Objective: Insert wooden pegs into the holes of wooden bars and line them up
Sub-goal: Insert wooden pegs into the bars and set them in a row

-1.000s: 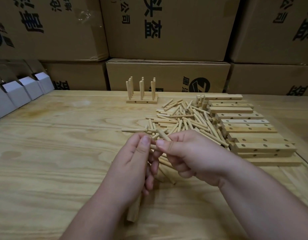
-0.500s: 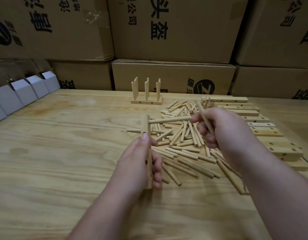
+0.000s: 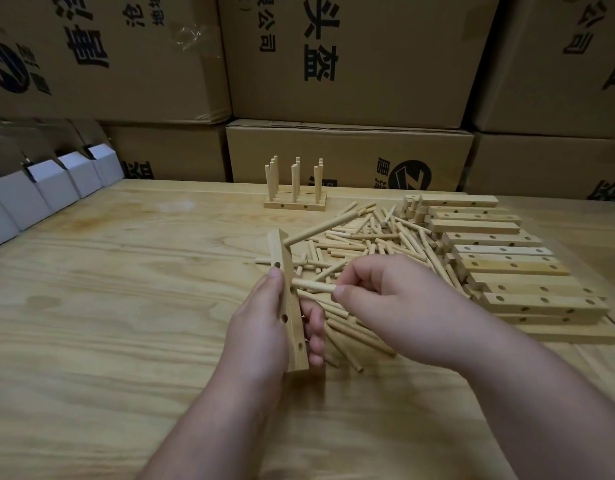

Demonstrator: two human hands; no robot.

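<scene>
Big brown boxes (image 3: 347, 57) stand in a wall at 12 o'clock, behind the wooden bench (image 3: 91, 323). At 3 o'clock on the bench lies a row of bars (image 3: 500, 265) with holes in them. Just beside the row, toward the middle, is a heap of loose pegs (image 3: 368, 237). At 12 o'clock from the heap stand some finished bars (image 3: 295, 202) with pegs sticking straight up. The left hand (image 3: 261, 327) grasps one bar (image 3: 288, 306) on its edge, thumb near the top and fingers curled round the other side. One long peg (image 3: 320, 227) already sticks out of this bar toward 2 o'clock. The right hand (image 3: 396, 306), at 3 o'clock from the bar, pinches a second peg (image 3: 314, 286) whose far end touches the bar's side at a hole
</scene>
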